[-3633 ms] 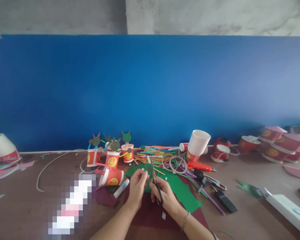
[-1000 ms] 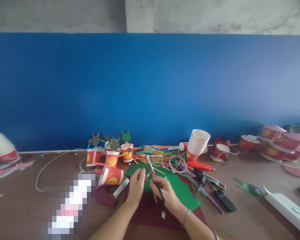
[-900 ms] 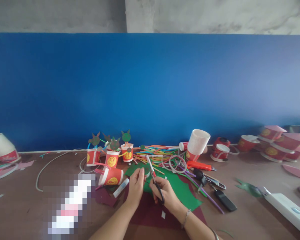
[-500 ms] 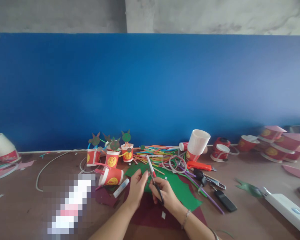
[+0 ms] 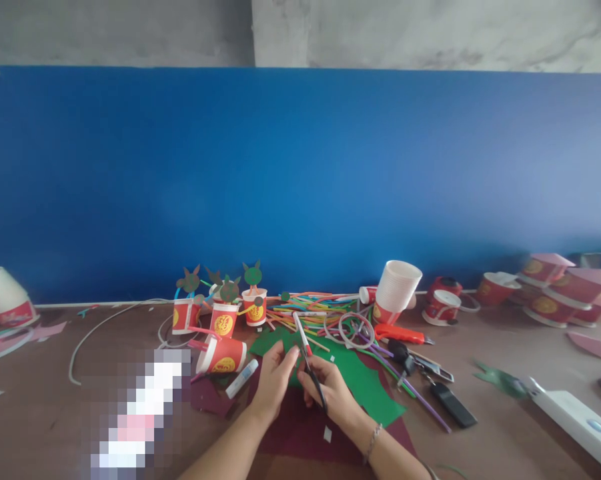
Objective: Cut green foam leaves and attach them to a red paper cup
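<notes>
My right hand (image 5: 330,388) is closed round the handles of black scissors (image 5: 318,387), whose blades point up and to the left. Close beside it, my left hand (image 5: 275,380) is pinched at the fingertips; what it holds is too small to make out. Both hands are over green paper (image 5: 365,383) lying on dark red paper (image 5: 310,437). A white and red marker (image 5: 301,332) lies just beyond the fingers. To the left of my left hand is a white glue stick (image 5: 242,379).
Decorated red paper cups (image 5: 223,321) stand at the back left, one on its side. Coloured sticks (image 5: 315,303) lie behind the hands. To the right are stacked white cups (image 5: 399,287), an orange cutter (image 5: 400,333), keys with a black fob (image 5: 453,402) and a white box (image 5: 575,423).
The hands have barely moved; the scissors have shifted very slightly in my right hand. The view has shifted a little.
</notes>
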Action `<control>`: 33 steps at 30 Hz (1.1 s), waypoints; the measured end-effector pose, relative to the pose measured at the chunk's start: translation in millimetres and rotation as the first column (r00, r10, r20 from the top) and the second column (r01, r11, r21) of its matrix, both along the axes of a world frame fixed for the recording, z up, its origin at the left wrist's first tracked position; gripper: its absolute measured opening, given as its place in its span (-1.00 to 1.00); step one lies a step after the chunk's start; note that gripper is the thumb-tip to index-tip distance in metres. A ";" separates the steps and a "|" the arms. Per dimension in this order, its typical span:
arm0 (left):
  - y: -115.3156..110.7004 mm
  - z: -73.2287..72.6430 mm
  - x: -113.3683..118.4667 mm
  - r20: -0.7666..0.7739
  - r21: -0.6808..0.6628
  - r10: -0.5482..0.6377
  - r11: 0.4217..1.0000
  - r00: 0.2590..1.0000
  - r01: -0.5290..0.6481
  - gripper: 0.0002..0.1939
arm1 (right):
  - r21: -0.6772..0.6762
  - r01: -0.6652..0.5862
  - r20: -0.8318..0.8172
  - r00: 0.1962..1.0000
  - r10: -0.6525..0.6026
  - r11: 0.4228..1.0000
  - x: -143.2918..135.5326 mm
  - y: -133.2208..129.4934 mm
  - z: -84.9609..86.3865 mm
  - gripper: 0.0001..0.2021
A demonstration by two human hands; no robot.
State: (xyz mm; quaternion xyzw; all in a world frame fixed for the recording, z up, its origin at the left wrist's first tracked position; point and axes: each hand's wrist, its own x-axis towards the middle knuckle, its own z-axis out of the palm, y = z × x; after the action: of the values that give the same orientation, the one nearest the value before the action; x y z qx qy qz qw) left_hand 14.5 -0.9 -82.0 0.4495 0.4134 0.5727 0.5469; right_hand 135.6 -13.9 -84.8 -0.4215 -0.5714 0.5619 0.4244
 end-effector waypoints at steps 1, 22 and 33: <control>0.2 -0.6 -0.1 0.004 -0.009 0.005 1.000 1.000 -0.005 -0.72 | 0.001 0.002 0.004 1.000 -0.002 1.000 0.0 -0.2 1.1 -0.68; 4.2 -9.8 -0.4 0.122 0.015 -0.025 1.000 0.992 0.023 -0.73 | -0.013 -0.001 -0.001 1.000 0.001 1.000 0.1 -2.8 4.2 -0.72; 2.4 -8.5 -1.9 0.069 0.031 -0.078 0.997 0.995 0.076 -0.76 | -0.007 0.004 -0.018 1.000 -0.004 1.000 -0.1 -3.4 10.4 -0.68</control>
State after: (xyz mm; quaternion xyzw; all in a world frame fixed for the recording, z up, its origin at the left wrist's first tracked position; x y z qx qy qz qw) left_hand 12.7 1.5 -90.5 0.4524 0.3683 0.5725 0.5761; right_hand 135.4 -17.3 -74.3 -0.4192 -0.5648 0.5666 0.4292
